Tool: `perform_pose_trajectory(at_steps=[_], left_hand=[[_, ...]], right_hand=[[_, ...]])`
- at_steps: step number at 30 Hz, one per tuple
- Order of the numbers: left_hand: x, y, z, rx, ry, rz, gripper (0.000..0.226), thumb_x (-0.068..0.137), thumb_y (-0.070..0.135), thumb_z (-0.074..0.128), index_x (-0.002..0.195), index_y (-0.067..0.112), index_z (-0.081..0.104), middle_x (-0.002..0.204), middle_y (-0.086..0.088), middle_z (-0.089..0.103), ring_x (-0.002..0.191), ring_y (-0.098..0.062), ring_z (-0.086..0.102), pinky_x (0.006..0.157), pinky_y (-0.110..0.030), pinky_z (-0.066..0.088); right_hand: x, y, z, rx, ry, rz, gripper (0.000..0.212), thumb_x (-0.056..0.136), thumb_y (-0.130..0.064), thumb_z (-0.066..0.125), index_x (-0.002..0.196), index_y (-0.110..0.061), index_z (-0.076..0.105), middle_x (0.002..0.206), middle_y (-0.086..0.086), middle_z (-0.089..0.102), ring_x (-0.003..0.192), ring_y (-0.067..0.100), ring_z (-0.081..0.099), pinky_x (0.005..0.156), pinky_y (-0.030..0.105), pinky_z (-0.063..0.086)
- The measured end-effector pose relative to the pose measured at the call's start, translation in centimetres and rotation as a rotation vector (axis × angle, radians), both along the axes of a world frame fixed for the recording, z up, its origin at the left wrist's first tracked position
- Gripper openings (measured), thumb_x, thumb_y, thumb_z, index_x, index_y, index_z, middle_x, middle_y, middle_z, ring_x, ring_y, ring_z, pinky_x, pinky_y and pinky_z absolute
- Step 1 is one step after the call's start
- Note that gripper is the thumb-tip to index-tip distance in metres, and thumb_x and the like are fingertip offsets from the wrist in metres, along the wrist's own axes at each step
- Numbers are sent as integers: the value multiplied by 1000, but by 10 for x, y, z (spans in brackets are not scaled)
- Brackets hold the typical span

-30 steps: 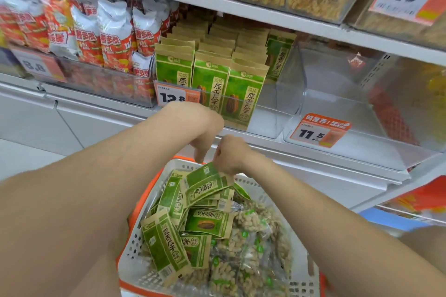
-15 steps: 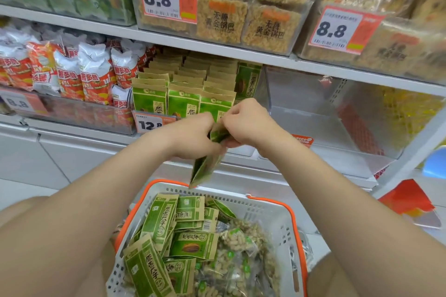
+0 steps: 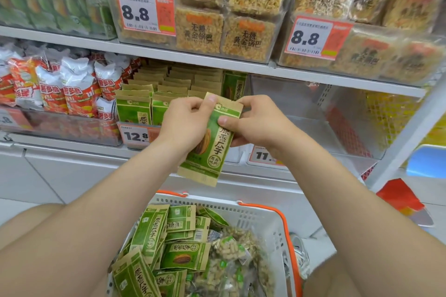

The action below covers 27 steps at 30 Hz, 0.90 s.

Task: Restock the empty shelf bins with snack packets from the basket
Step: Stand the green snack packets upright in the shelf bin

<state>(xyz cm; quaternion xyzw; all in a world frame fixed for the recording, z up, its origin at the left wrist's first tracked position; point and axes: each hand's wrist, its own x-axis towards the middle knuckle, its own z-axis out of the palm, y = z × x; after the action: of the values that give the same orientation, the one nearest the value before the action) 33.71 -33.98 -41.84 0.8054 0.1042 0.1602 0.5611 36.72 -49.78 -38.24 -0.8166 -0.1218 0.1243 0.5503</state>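
A green and tan seed packet [image 3: 209, 149] hangs upright in front of the middle shelf. My left hand [image 3: 184, 123] pinches its top left edge and my right hand [image 3: 258, 123] pinches its right side. Below, a white basket with orange handles [image 3: 263, 218] holds several more green packets [image 3: 183, 243] and clear peanut packets [image 3: 231, 248]. Behind my hands, the clear bin of green packets [image 3: 169, 90] is nearly full. To its right stands an empty clear bin [image 3: 301, 113] with an 11.5 price tag.
Red and white snack bags [image 3: 60, 84] fill the bin at the left. The upper shelf [image 3: 217, 58] carries clear boxes of rice crackers [image 3: 248, 36] with 8.8 tags. A shelf upright [image 3: 405, 137] slants at the right, with a blue object [image 3: 427, 159] beyond it.
Both hands lifted one green packet out of the basket up to shelf height and turned it so that its front faces me. The view tilted upward.
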Motion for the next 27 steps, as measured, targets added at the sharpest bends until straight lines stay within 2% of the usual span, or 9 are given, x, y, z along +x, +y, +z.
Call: perform_pose_trajectory(at_steps=[3, 7, 11, 16, 19, 21, 22, 24, 27], left_hand=[[4, -5, -2, 190, 102, -26, 68, 102, 69, 40, 86, 13, 75, 77, -3, 76, 77, -24, 73, 73, -41, 58], [5, -13, -3, 429, 3, 21, 63, 107, 59, 37, 73, 13, 64, 69, -2, 67, 70, -23, 64, 62, -37, 46], [10, -17, -9, 486, -114, 82, 51, 106, 59, 35, 78, 21, 57, 73, 2, 65, 73, -25, 62, 69, -45, 52], [11, -21, -8, 473, -186, 100, 58, 111, 57, 21, 83, 22, 58, 79, 2, 64, 77, -25, 61, 70, -44, 44], [7, -27, -7, 420, -174, 47, 51, 108, 61, 30, 93, 21, 57, 80, 7, 63, 76, -13, 61, 63, -37, 36], [5, -25, -7, 413, -148, -89, 44, 100, 66, 49, 108, 23, 52, 85, 10, 64, 77, -4, 61, 59, -29, 42], [4, -22, -6, 387, -122, -194, 51, 92, 66, 64, 120, 25, 48, 92, 13, 65, 81, -1, 63, 61, -22, 46], [5, -13, -6, 350, -91, -402, 99, 69, 57, 90, 147, 33, 33, 113, 20, 64, 98, 6, 64, 72, -10, 50], [10, -4, -13, 401, -74, -528, 145, 52, 43, 104, 161, 43, 8, 134, 18, 60, 116, 0, 62, 90, -4, 46]], right_hand=[[3, -7, 0, 11, -68, -92, 17, 94, -11, 76, 101, -7, 62, 93, 15, 78, 75, 26, 79, 65, 43, 66], [2, -15, -1, -59, -86, -80, 20, 100, -24, 70, 93, -5, 69, 81, 12, 79, 69, 28, 78, 69, 45, 66], [5, -17, -6, -61, -139, -152, 28, 99, -32, 72, 88, -7, 76, 78, 7, 79, 69, 24, 78, 60, 32, 62], [8, -14, 1, 145, 79, -195, 39, 106, -35, 61, 96, 0, 75, 86, 13, 80, 74, 24, 77, 57, 26, 58], [13, -12, 2, -133, -184, -305, 40, 103, -39, 62, 81, -7, 71, 80, 11, 76, 72, 30, 73, 60, 34, 57], [15, -12, 3, -289, -417, -408, 42, 102, -40, 61, 69, -15, 59, 74, 7, 66, 78, 33, 61, 66, 36, 45], [14, -13, 4, -297, -475, -430, 44, 103, -39, 60, 65, -18, 54, 69, 4, 59, 79, 32, 56, 66, 36, 34], [16, -18, 6, -338, -562, -426, 45, 105, -37, 57, 64, -19, 52, 64, -3, 52, 79, 31, 52, 65, 34, 23], [21, -25, 9, -339, -554, -260, 18, 95, -40, 71, 92, -22, 73, 77, -13, 63, 89, 19, 64, 69, 28, 40]])
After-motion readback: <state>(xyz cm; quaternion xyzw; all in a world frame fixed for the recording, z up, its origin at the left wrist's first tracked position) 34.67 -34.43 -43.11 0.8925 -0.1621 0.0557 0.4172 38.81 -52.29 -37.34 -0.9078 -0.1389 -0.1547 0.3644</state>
